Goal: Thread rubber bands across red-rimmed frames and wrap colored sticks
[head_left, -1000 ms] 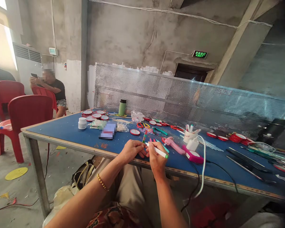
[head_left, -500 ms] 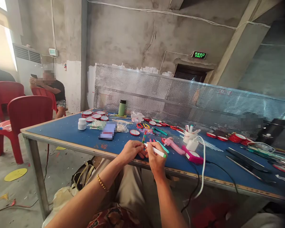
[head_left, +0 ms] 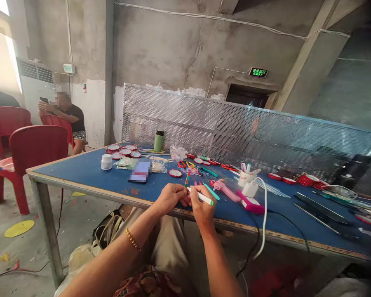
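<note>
My left hand is closed on a thin stick that points upward, with red and green bands on it. In my right hand I grip a white marker pen with a green end. The pen's tip is at the stick, close to my left fingers; whether it touches cannot be made out. Both hands are at the front edge of the blue table. Just beyond them lie pink and teal pens and a small round red-rimmed disc.
Left on the table are a white jar, a blurred phone-like item and a green bottle. To the right are a pink glue gun, a cup of pens and a white cable. A perforated metal screen stands behind.
The marker pen's green end has shifted slightly left and down with my right hand. My left hand still holds the stick in nearly the same place.
</note>
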`<state>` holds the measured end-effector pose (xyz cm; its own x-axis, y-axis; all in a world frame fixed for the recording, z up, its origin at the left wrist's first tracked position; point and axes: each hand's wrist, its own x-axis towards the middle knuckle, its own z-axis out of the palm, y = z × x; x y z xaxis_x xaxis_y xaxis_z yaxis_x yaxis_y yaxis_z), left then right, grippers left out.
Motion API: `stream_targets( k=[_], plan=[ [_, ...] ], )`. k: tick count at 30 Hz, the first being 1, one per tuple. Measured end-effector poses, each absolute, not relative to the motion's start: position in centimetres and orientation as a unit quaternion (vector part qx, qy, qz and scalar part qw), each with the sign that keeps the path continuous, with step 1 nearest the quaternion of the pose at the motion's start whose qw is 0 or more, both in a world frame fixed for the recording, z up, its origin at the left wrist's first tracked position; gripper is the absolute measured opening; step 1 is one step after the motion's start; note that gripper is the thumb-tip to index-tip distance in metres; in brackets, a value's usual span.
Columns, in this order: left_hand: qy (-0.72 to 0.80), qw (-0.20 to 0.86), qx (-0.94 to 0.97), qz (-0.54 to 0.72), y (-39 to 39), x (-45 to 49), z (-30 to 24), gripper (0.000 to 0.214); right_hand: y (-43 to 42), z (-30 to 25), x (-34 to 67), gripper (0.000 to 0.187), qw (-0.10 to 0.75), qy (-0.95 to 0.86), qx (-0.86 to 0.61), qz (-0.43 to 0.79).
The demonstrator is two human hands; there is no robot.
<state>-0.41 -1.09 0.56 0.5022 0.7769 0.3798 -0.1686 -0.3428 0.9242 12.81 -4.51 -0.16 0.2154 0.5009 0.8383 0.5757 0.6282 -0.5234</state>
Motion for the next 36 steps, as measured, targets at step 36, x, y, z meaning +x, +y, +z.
stream_targets(
  k=[36],
  plan=[
    [0.281, 0.456, 0.688, 0.489, -1.1, 0.3, 0.7, 0.026, -5.2, -0.2, 13.0, 0.030, 0.703, -0.563, -0.434, -0.012]
  ],
)
